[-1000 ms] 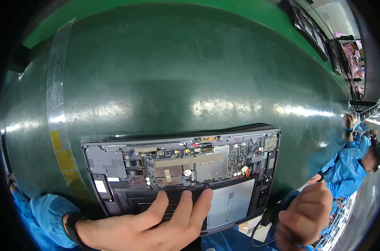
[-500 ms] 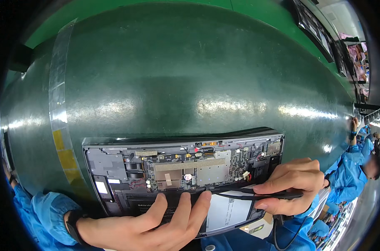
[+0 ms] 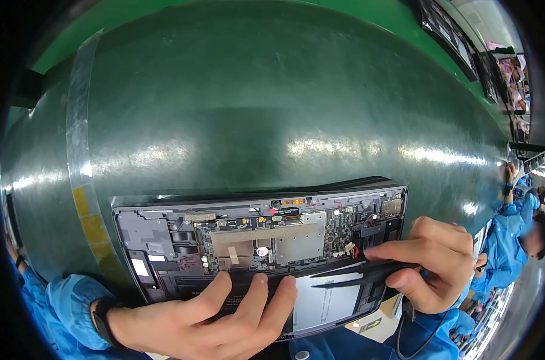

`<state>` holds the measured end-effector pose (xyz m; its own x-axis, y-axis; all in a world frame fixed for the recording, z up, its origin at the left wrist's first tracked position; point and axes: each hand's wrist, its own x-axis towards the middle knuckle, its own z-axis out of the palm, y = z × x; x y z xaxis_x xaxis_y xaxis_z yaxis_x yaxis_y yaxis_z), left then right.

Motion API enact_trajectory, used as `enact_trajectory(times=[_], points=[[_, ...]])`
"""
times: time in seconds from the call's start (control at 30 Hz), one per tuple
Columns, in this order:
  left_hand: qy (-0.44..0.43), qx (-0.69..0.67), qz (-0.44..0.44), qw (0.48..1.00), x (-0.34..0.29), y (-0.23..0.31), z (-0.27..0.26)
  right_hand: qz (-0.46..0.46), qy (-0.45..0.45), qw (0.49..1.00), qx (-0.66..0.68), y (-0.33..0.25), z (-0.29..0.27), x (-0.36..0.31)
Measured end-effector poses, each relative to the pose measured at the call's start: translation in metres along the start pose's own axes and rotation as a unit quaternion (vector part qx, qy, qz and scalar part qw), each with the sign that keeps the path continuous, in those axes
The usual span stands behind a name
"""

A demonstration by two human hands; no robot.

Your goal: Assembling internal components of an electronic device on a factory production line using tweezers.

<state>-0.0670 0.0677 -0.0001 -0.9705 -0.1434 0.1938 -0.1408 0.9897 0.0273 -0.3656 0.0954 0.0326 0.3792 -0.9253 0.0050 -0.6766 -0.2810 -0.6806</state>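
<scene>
An opened laptop or tablet body (image 3: 142, 233) lies near me, its inside facing up. A circuit board with metal shield plates (image 3: 299, 246) fills its middle. Spread across the dark battery area, my left hand (image 3: 206, 324) rests three fingertips along the board's near edge. Black tweezers (image 3: 368, 277) are pinched in my right hand (image 3: 437, 264) at the near right. Their dark tips reach left over a pale rectangular panel (image 3: 325, 303); contact cannot be made out. Red and white wires (image 3: 351, 248) show above the tweezers.
A green tabletop (image 3: 236, 120) stretches beyond the device. Clear and yellow tape (image 3: 80, 144) runs along its left side. A black cable (image 3: 399, 336) hangs by my right wrist. At the right, a person in blue (image 3: 503, 252) sits nearby; dark framed panels (image 3: 449, 45) stand far right.
My right hand has moved slightly right, and its fingers have shifted on the tweezers. The tips have left the board's near edge and are over the pale panel. My left hand stays on the device.
</scene>
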Motion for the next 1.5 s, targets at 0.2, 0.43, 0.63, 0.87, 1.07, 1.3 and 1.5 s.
enact_trajectory(times=[0.2,0.43,0.63,0.87,1.07,1.3,1.5], points=[[0.005,0.0,-0.002,1.0,-0.001,-0.002,-0.004,0.064,0.008,0.995,0.071,-0.007,0.014,-0.006],[0.009,-0.009,-0.002,1.0,-0.003,-0.002,-0.002,-0.051,0.036,0.997,0.035,0.002,0.021,-0.011],[0.007,-0.013,-0.002,1.0,-0.003,-0.003,-0.002,-0.062,0.047,0.997,0.014,0.005,0.029,-0.01],[0.008,-0.009,0.002,1.0,-0.003,-0.003,-0.002,-0.099,0.045,0.994,0.004,0.005,0.027,-0.009],[0.006,-0.009,0.002,1.0,-0.003,-0.003,-0.002,-0.088,0.037,0.995,-0.007,0.006,0.029,-0.009],[0.01,-0.005,0.003,1.0,-0.003,-0.002,-0.002,-0.098,0.035,0.995,-0.013,0.005,0.029,-0.009],[0.005,0.018,-0.009,1.0,-0.003,0.002,0.001,-0.103,0.053,0.993,-0.02,0.006,0.034,-0.01]])
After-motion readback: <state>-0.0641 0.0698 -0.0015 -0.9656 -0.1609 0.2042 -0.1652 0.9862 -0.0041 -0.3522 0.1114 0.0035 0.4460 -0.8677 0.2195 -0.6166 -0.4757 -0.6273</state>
